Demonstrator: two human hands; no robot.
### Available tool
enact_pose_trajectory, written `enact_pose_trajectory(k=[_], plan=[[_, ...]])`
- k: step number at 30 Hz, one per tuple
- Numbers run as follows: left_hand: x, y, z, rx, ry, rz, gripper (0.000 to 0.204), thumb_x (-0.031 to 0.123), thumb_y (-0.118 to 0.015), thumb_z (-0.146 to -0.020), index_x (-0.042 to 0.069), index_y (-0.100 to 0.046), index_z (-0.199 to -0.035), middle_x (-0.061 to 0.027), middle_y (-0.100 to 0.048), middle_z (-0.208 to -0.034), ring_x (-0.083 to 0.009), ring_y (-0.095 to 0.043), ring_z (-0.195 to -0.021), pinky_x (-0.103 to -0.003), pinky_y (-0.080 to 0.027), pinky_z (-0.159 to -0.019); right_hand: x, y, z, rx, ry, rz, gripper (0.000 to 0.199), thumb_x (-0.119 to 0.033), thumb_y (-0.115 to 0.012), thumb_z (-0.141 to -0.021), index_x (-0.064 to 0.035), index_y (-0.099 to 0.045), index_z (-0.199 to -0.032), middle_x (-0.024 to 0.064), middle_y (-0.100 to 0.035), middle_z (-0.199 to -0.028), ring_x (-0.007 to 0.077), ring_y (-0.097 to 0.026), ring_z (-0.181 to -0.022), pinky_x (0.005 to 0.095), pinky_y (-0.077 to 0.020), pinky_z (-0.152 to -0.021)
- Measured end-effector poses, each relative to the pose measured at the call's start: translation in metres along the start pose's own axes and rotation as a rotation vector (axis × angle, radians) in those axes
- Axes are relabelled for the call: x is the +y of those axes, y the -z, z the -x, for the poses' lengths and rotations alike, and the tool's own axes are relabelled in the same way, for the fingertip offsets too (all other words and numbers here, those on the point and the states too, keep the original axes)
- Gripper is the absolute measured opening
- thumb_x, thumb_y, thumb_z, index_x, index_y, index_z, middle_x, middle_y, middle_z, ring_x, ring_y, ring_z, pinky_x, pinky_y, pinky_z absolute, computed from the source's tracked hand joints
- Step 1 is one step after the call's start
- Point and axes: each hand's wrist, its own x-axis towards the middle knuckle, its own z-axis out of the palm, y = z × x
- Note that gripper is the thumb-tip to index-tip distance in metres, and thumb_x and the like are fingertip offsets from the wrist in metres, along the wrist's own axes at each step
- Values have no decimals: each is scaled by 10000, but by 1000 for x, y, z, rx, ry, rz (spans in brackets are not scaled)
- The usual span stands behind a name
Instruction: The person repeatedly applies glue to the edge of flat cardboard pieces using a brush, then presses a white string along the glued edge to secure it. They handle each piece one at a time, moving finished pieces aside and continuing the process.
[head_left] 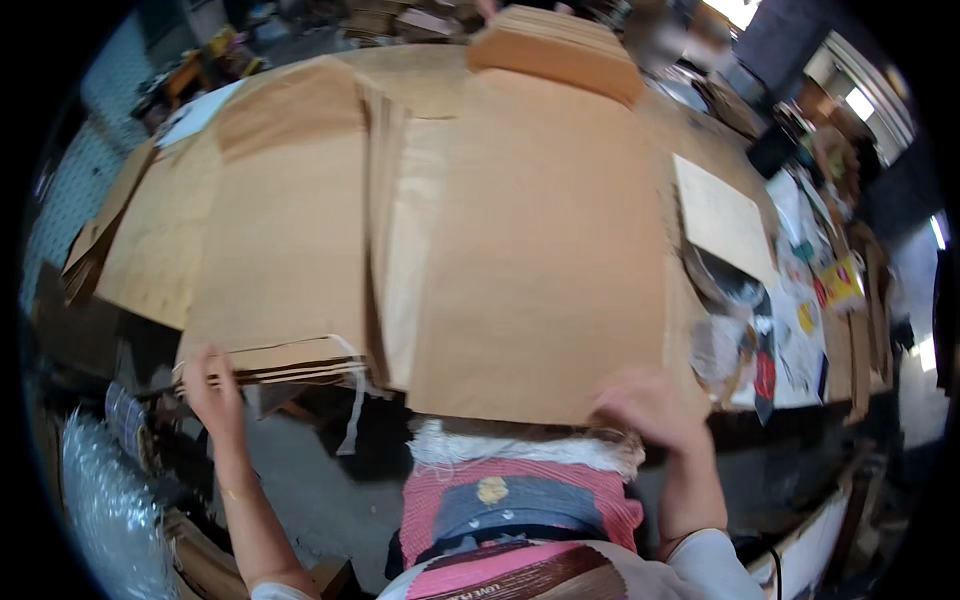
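A stack of brown paper bags (290,240) lies on the left of the table, its layered front edge turned toward me. My left hand (212,390) is at the near left corner of this stack, fingers over the top and closed on the edge. A white string (355,410) hangs from the stack's near right corner. Directly before me lies a wider brown paper bag (545,250), with a thick folded part at its far end. Motion smears my right hand (655,405), which is at its near right corner; its fingers are unclear.
The wooden table (160,240) curves around the work. On its right are a white board (722,215), clear plastic, a red-handled tool (765,375) and a yellow packet (842,283). White threads (440,445) lie over my lap. Bubble wrap (105,500) stands at lower left.
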Motion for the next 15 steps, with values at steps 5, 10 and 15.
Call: enact_pose_trajectory(k=[5,10,15], plan=[[231,-65,101,-633,-713,332,509,179,-751,-601,64,-615,-1078,-150,-579,-1123,-322,-547,-1065,-478,-410,-931,89,92,97,706,-573,1007,335,-42,-502,-830,-85,-621,-1140,152,-567,-882,327,-595,-863,409,-481,-717],[280,-134,124,-731,-957,145,509,240,-604,-813,131,-502,-1300,-173,-440,-1370,-347,-382,-1289,-537,-251,-1081,131,95,132,647,-281,1053,313,-61,-554,-818,-118,-615,-1119,125,-538,-876,316,-596,-790,405,-488,-648],[279,-141,122,-678,-930,174,460,190,-621,-796,128,-540,-1245,-166,-505,-1311,-367,-448,-1232,-533,-305,-1058,115,128,125,1105,34,605,171,47,-708,-731,-15,-655,-881,105,-651,-777,228,-635,-690,301,-495,-655]])
